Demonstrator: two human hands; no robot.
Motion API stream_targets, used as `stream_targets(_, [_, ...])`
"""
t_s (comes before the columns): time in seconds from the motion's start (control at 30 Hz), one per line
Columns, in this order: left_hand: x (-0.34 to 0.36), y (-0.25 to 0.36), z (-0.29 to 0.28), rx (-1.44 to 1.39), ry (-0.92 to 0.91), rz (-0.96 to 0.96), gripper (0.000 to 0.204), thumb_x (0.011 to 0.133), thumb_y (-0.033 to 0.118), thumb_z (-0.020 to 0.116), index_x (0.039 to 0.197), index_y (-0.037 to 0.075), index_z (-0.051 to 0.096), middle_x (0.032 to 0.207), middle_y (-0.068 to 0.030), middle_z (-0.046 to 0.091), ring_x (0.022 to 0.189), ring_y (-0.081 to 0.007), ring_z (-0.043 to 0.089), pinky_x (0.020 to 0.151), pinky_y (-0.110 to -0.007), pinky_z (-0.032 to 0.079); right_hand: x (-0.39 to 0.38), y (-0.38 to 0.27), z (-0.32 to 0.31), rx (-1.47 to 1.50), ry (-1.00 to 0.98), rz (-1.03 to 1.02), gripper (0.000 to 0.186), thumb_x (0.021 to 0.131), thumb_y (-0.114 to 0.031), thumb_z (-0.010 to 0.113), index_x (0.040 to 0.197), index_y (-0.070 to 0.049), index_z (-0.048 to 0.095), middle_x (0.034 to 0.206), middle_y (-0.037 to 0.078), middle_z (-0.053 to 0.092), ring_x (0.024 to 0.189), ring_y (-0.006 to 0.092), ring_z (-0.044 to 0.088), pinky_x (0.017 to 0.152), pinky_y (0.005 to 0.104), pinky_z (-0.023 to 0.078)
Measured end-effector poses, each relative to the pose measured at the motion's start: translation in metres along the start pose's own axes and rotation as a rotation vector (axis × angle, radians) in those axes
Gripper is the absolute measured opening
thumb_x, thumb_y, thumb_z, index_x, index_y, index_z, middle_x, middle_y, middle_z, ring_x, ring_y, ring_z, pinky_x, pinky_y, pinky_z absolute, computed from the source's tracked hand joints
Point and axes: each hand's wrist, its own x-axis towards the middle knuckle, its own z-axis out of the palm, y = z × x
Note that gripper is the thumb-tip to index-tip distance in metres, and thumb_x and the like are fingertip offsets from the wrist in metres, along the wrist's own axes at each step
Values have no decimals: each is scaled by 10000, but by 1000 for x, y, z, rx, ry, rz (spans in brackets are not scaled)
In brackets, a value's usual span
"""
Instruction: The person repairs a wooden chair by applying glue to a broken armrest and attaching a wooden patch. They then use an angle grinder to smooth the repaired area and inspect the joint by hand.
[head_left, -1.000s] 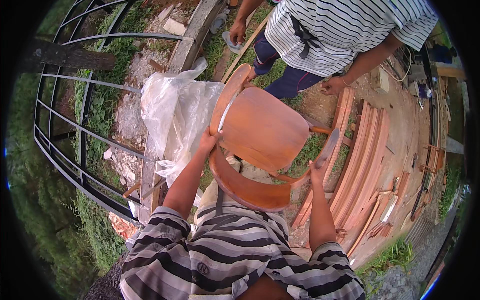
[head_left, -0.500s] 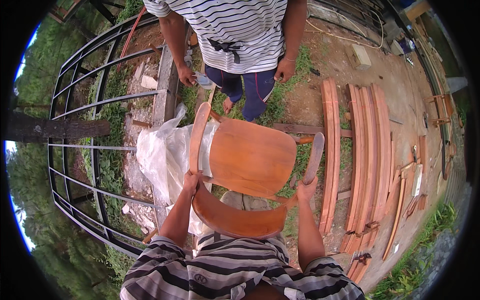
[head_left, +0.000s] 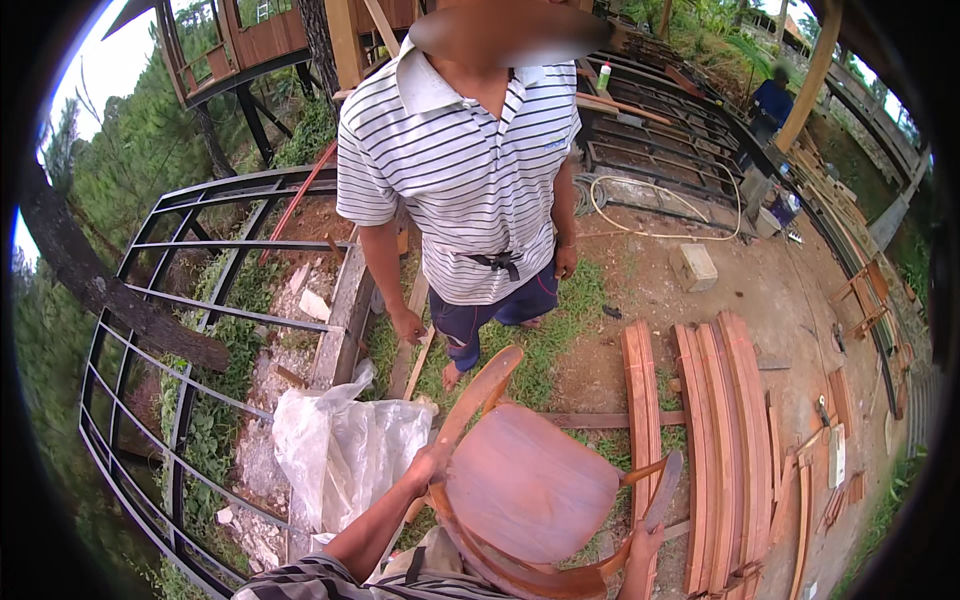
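A brown wooden armchair [head_left: 530, 482] with a broad seat and a curved back is held in front of me, its back nearest my body. My left hand [head_left: 430, 464] is closed round its left armrest, near where the arm meets the back. On the other side my right hand [head_left: 646, 545] grips the rear of the right armrest. The lower edge of the picture cuts off part of the backrest, and the seat hides most of the legs.
A person [head_left: 470, 180] in a striped shirt stands just beyond the chair. Clear plastic sheeting [head_left: 345, 450] lies at left, beside a black metal frame [head_left: 165, 370]. Stacked reddish planks [head_left: 735, 440] lie at right. Farther off are a concrete block [head_left: 695, 268] and a hose [head_left: 738, 205].
My view has tilted upward, so the chair sits lower in the picture and is turned slightly clockwise. Both hands keep hold of the armrests. More of the other person shows.
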Motion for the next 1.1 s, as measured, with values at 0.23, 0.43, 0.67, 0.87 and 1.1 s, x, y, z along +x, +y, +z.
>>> stream_targets(0.23, [-9,26,77,191,-198,36,440,1047,461,497,1141,38,567,941,-61,578,814,-171,593,698,-391,618,-23,-32,-65,28,204,11,314,891,-124,666,1145,12,541,895,124,596,599,214,603,470,345,479])
stream_targets(0.43, [1,47,153,280,-319,65,404,1062,435,472,1138,49,561,938,-63,581,841,-170,598,723,-384,613,-12,7,-90,117,430,-30,332,887,-122,671,1158,23,546,922,133,607,658,227,616,521,357,485])
stream_targets(0.67, [26,78,239,404,-442,101,443,1039,473,504,1135,48,588,931,-49,579,829,-162,587,717,-375,600,10,65,-109,128,680,-119,353,883,-121,678,1173,35,552,953,144,620,728,243,632,580,371,493])
stream_targets(0.87, [77,117,285,514,-492,131,450,1039,472,492,1139,43,587,932,-60,587,826,-172,594,703,-364,585,-20,-19,-69,350,734,88,356,891,-103,678,1186,62,567,1041,175,637,849,262,638,676,376,485])
stream_targets(1.1, [169,154,351,572,-570,69,464,1033,482,503,1168,48,591,960,-49,591,861,-169,589,715,-376,577,21,-28,-19,209,845,38,295,898,-115,670,1120,54,573,859,124,616,675,235,611,552,375,466])
